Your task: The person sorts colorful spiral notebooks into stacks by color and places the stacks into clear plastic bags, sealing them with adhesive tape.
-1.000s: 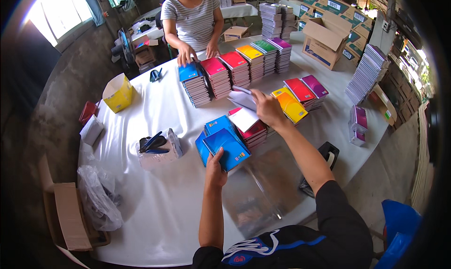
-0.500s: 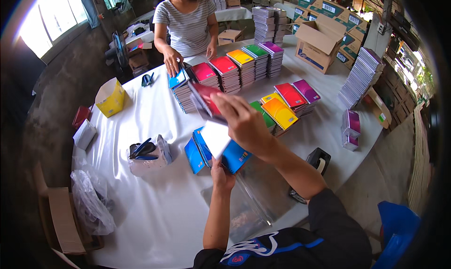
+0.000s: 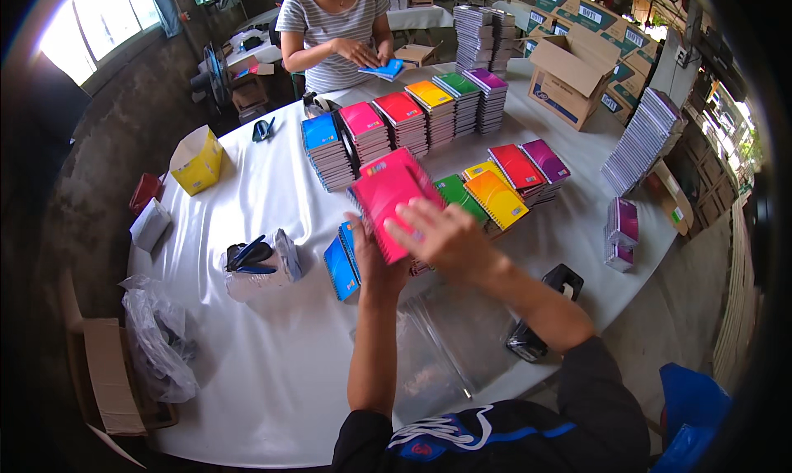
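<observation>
My left hand (image 3: 376, 257) grips a small pile of spiral notebooks from below and the left side, its thumb up along their edge. On top lies a pink spiral notebook (image 3: 381, 196), slightly askew, with a blue edge showing under it. My right hand (image 3: 452, 238) is over the pink cover, its fingers stretched out, slightly blurred and touching it near the right edge. Blue notebooks (image 3: 339, 268) lie on the table behind my left hand, partly hidden. Just beyond my right hand are small piles topped by a green notebook (image 3: 455, 196), a yellow-orange notebook (image 3: 497, 199), a red notebook (image 3: 516, 166) and a purple notebook (image 3: 545, 158).
A row of tall notebook stacks (image 3: 406, 130) crosses the far side, where a person (image 3: 337, 40) holds a blue notebook (image 3: 384, 69). A black tape dispenser (image 3: 528, 341) and clear plastic sheets (image 3: 433, 349) lie near me. Left are a wrapped block (image 3: 252, 285) and yellow box (image 3: 196, 161).
The pink notebook, earlier lifted and blurred in my right hand, now lies on the pile in my left hand. The person opposite has picked up a blue notebook.
</observation>
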Action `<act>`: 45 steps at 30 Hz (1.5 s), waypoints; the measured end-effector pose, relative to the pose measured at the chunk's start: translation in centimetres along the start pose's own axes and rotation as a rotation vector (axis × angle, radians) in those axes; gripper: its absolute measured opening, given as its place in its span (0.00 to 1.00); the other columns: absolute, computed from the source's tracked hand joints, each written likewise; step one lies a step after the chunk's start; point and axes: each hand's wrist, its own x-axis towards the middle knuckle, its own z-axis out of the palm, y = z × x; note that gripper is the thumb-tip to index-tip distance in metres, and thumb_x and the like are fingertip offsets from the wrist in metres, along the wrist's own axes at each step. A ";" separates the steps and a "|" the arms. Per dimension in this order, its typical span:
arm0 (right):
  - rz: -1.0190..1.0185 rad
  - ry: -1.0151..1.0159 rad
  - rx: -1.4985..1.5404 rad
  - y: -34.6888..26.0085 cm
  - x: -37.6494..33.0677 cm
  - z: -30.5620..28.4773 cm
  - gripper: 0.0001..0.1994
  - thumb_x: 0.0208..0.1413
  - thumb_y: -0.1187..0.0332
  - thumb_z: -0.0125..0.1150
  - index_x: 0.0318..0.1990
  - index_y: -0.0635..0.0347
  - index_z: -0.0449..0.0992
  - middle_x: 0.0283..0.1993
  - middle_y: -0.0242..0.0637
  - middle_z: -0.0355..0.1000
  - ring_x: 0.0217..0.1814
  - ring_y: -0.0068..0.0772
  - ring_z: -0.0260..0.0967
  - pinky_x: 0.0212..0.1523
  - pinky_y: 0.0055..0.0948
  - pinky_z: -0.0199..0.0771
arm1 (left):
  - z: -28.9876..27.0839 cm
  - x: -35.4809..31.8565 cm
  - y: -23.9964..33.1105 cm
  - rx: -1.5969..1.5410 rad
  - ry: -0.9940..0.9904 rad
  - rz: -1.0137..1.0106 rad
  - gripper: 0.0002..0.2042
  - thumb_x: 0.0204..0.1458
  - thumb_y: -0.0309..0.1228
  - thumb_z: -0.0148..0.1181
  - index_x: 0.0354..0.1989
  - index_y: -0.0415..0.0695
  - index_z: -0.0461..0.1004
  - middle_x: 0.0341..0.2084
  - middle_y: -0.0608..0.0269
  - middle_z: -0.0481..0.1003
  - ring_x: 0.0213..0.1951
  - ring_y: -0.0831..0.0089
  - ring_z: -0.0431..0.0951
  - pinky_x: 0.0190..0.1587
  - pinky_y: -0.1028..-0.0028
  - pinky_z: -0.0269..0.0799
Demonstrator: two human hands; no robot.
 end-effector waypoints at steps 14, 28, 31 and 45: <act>0.342 0.025 0.756 1.7 -10.3 8.8 0.28 0.42 0.83 0.54 0.54 0.46 0.71 0.59 0.37 0.65 0.62 0.38 0.61 0.61 0.43 0.61 | -5.2 -9.0 4.7 0.338 0.282 0.072 0.19 0.54 0.28 0.54 0.54 0.40 0.60 0.45 0.58 0.71 0.46 0.69 0.74 0.47 0.67 0.74; 0.396 -0.317 0.353 6.4 -12.1 10.3 0.32 0.46 0.78 0.57 0.61 0.45 0.62 0.67 0.44 0.52 0.67 0.44 0.51 0.63 0.46 0.55 | -7.5 -7.7 2.5 0.342 0.345 0.039 0.22 0.53 0.29 0.56 0.57 0.43 0.59 0.47 0.60 0.69 0.46 0.70 0.73 0.44 0.68 0.75; 0.493 -0.259 0.285 7.6 -12.8 12.2 0.32 0.41 0.82 0.56 0.57 0.41 0.68 0.66 0.47 0.53 0.67 0.44 0.52 0.61 0.40 0.58 | -7.4 -7.7 2.3 0.322 0.328 0.001 0.24 0.53 0.27 0.56 0.58 0.45 0.57 0.48 0.60 0.68 0.48 0.69 0.73 0.45 0.67 0.75; 0.687 -0.352 1.008 13.1 -10.7 9.2 0.23 0.46 0.81 0.57 0.51 0.49 0.74 0.49 0.46 0.73 0.46 0.41 0.74 0.47 0.30 0.73 | -7.0 -7.9 0.3 0.347 0.307 -0.006 0.23 0.55 0.30 0.55 0.58 0.46 0.56 0.47 0.59 0.69 0.48 0.68 0.73 0.44 0.62 0.76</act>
